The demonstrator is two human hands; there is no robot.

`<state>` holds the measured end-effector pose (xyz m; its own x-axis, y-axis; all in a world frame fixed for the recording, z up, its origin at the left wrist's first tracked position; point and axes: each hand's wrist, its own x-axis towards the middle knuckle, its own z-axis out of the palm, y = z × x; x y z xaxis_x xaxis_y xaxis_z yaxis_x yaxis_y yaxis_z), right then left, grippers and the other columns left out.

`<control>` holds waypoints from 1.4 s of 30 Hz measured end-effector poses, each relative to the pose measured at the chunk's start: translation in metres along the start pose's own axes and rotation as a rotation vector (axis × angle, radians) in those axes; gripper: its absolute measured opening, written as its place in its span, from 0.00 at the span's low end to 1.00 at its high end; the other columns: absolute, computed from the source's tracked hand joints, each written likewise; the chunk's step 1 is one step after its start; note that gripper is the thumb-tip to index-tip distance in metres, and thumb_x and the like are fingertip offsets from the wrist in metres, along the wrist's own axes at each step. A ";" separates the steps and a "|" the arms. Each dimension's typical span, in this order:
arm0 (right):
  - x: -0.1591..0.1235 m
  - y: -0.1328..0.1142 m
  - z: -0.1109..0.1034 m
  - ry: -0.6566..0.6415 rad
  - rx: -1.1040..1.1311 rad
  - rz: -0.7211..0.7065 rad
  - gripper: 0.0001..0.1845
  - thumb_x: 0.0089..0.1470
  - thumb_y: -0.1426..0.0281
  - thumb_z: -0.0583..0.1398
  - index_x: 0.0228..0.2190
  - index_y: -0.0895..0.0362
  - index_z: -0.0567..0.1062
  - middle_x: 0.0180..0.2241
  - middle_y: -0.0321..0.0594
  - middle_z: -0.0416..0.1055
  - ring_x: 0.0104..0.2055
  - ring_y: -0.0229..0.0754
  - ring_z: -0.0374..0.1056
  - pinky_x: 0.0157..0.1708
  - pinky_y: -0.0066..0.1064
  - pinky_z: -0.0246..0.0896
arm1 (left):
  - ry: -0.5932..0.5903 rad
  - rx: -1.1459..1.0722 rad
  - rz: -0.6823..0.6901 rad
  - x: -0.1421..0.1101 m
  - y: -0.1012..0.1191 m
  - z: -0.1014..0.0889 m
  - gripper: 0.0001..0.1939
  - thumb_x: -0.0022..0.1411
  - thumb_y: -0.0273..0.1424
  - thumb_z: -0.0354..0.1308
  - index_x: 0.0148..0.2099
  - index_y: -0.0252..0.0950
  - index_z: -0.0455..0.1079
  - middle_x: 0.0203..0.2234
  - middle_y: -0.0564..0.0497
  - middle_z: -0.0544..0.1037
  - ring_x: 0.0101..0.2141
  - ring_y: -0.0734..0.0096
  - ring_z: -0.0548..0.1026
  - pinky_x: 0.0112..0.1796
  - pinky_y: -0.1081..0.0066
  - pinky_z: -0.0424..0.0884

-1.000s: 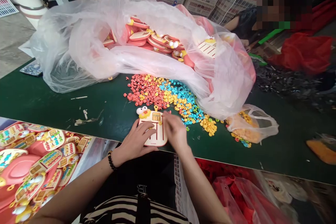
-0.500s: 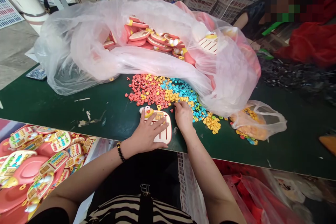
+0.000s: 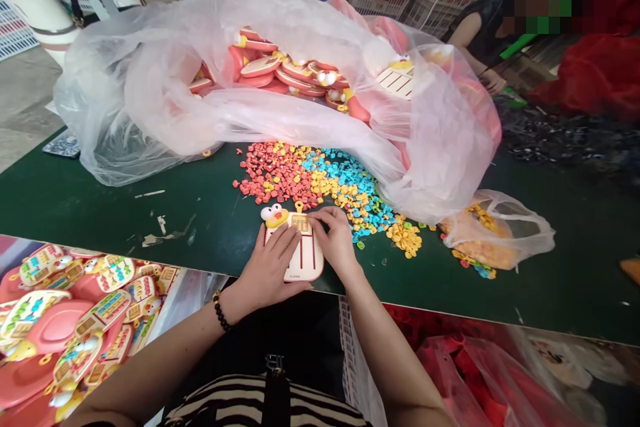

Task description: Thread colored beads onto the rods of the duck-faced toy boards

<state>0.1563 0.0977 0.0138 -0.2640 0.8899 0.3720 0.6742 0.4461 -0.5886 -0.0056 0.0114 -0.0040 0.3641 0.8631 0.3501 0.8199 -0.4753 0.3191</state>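
Note:
A flat cream toy board (image 3: 306, 260) with slots, bulging white eyes and an orange beak lies near the table's front edge. My left hand (image 3: 273, 260) rests flat over the board's left part, fingers stretched out and the thumb along its lower edge. With fingertips pinched at the board's upper right, my right hand (image 3: 336, 237) hides whatever small piece it may hold. Just beyond the board spreads a heap of small red pieces (image 3: 275, 173), mixed with yellow pieces (image 3: 404, 237) and blue pieces (image 3: 373, 203).
A large translucent bag (image 3: 190, 120) full of similar pink-backed boards lies across the green table (image 3: 210, 227). A small bag (image 3: 493, 233) of yellow pieces is at right. Boards with coloured pieces (image 3: 75, 320) fill the lower left. A co-worker's hand (image 3: 493, 80) shows at back right.
My right hand has moved left from the edge of the red heap onto the board's upper right. My left hand has slid left and down, uncovering more of the board.

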 end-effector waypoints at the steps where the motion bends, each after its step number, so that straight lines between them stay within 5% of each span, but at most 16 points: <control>1: -0.003 0.001 0.002 0.021 -0.053 -0.017 0.12 0.59 0.68 0.56 0.34 0.55 0.80 0.37 0.45 0.74 0.42 0.46 0.69 0.43 0.39 0.65 | -0.002 0.010 -0.004 -0.002 0.000 0.001 0.43 0.56 0.53 0.56 0.63 0.28 0.55 0.58 0.33 0.65 0.60 0.45 0.58 0.60 0.41 0.47; 11: -0.062 -0.024 0.004 -0.028 -0.388 -0.133 0.21 0.64 0.68 0.49 0.54 0.60 0.69 0.57 0.50 0.67 0.60 0.49 0.62 0.51 0.40 0.60 | 0.123 -0.064 0.060 -0.010 -0.005 -0.001 0.24 0.55 0.47 0.62 0.45 0.34 0.68 0.41 0.42 0.72 0.50 0.52 0.68 0.55 0.47 0.62; 17: -0.065 -0.030 0.002 0.096 -0.460 -0.216 0.14 0.61 0.73 0.54 0.46 0.60 0.75 0.45 0.49 0.77 0.49 0.47 0.71 0.46 0.37 0.61 | 0.114 -0.094 0.064 -0.010 -0.006 -0.002 0.22 0.55 0.45 0.63 0.44 0.35 0.66 0.40 0.43 0.70 0.49 0.53 0.68 0.54 0.47 0.64; 22: -0.068 -0.039 -0.002 0.078 -0.476 -0.393 0.11 0.60 0.75 0.55 0.41 0.61 0.76 0.42 0.48 0.79 0.46 0.46 0.73 0.44 0.37 0.62 | 0.095 -0.088 0.044 -0.012 -0.006 -0.001 0.20 0.56 0.38 0.62 0.47 0.35 0.65 0.42 0.42 0.70 0.50 0.53 0.67 0.54 0.48 0.63; 25: -0.066 -0.038 -0.006 0.074 -0.331 -0.387 0.10 0.61 0.74 0.55 0.39 0.58 0.77 0.40 0.42 0.79 0.44 0.42 0.73 0.44 0.35 0.62 | 0.108 -0.084 0.038 -0.012 -0.006 -0.001 0.22 0.56 0.39 0.62 0.49 0.34 0.64 0.42 0.42 0.69 0.49 0.53 0.67 0.53 0.48 0.64; 30: -0.059 -0.027 -0.009 0.109 -0.313 -0.161 0.13 0.61 0.73 0.54 0.45 0.59 0.76 0.44 0.45 0.78 0.48 0.46 0.71 0.45 0.37 0.62 | 0.130 -0.105 0.046 -0.010 -0.005 -0.002 0.28 0.53 0.44 0.64 0.50 0.35 0.61 0.45 0.40 0.68 0.48 0.53 0.68 0.53 0.46 0.64; 38: -0.049 -0.039 0.007 -0.102 -0.086 -0.360 0.17 0.61 0.75 0.50 0.44 0.54 0.76 0.46 0.38 0.77 0.54 0.43 0.68 0.49 0.37 0.61 | 0.253 -0.129 -0.020 -0.012 -0.005 0.000 0.41 0.55 0.40 0.63 0.64 0.37 0.46 0.52 0.37 0.62 0.53 0.51 0.65 0.50 0.52 0.68; 42: -0.045 -0.015 -0.018 0.073 -0.117 -0.238 0.16 0.61 0.75 0.51 0.41 0.55 0.77 0.41 0.40 0.78 0.47 0.42 0.71 0.47 0.35 0.64 | 0.119 -0.048 -0.034 -0.009 -0.003 -0.002 0.48 0.52 0.47 0.64 0.66 0.33 0.45 0.58 0.32 0.60 0.58 0.45 0.60 0.55 0.50 0.62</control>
<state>0.1704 0.0492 0.0193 -0.3768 0.7501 0.5435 0.6753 0.6241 -0.3931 -0.0122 0.0044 -0.0069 0.2793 0.8539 0.4391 0.8079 -0.4562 0.3731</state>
